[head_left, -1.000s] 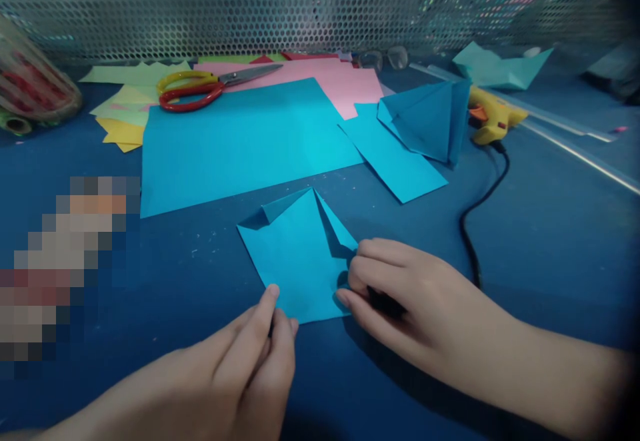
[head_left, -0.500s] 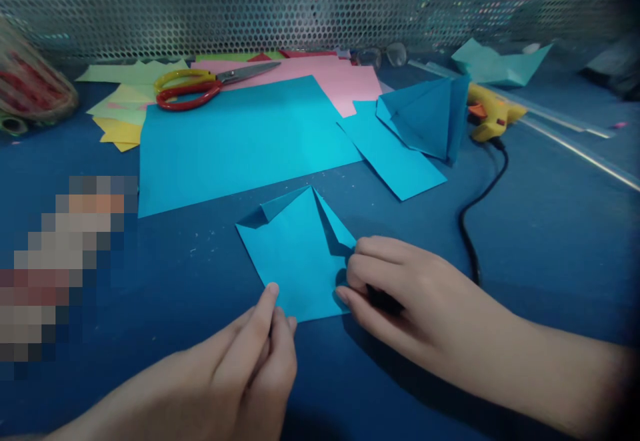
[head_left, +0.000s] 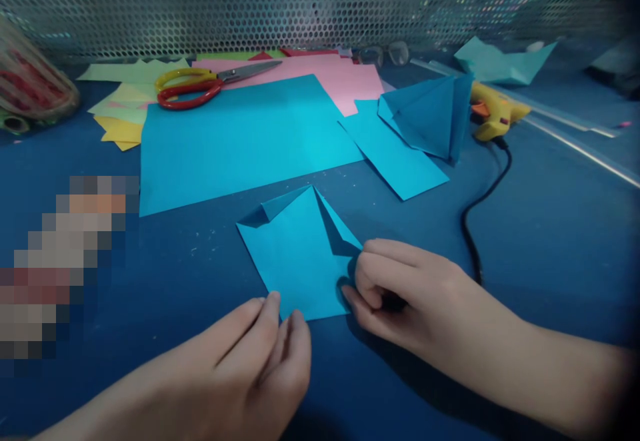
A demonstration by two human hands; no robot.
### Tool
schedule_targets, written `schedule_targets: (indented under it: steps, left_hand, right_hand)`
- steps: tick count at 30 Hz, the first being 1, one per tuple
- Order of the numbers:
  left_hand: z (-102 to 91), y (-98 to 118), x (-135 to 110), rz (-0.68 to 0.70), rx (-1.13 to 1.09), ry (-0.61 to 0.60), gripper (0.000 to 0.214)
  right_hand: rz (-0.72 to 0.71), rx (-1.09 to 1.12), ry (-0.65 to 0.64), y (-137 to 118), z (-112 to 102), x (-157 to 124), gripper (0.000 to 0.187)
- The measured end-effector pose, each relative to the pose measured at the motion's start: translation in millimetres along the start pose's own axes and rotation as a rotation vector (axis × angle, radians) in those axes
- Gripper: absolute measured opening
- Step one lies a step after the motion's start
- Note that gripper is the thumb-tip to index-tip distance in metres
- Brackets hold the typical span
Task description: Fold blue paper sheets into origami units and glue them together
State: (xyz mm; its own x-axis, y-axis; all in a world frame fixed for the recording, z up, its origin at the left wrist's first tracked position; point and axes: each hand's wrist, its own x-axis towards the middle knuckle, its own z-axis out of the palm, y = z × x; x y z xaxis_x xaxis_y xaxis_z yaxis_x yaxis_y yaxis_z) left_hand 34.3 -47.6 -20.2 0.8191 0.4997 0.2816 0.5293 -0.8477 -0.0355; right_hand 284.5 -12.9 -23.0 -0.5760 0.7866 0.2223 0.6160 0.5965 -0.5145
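Observation:
A small folded blue paper square (head_left: 300, 254) lies on the blue tabletop in front of me, its top flaps raised. My left hand (head_left: 250, 368) rests at the paper's near corner, fingertips pressed together and touching its lower edge. My right hand (head_left: 405, 294) sits curled at the paper's right corner, fingers bent in and touching that edge.
A large blue sheet (head_left: 240, 134), pink paper (head_left: 345, 78), yellow and green sheets (head_left: 123, 104) and red-and-yellow scissors (head_left: 200, 84) lie behind. A folded blue shape (head_left: 430, 114) sits on a blue strip (head_left: 395, 154). A yellow glue gun (head_left: 493, 118) with black cord (head_left: 475, 214) lies to the right. Perforated metal screen (head_left: 300, 1) at the back.
My left hand has slid slightly right and lower along the paper's near corner. My right hand has shifted a little to the right. The paper stays put.

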Motion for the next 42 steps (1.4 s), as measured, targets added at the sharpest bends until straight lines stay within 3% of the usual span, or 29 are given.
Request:
schedule_targets:
  steps: [12, 24, 42]
  left_hand:
    - [3.5, -6, -9, 0.160, 0.082, -0.010, 0.045]
    - [9.3, -7, -15, 0.162, 0.033, -0.030, 0.040]
    - [2.2, -1, -7, 0.139, 0.066, -0.066, 0.034]
  right_hand:
    - [-0.405, -0.119, -0.099, 1, -9, 4, 0.035]
    - [-0.416, -0.213, -0.069, -1, -7, 4, 0.045]
    - [-0.428, -0.178, -0.174, 5, -15, 9, 0.047]
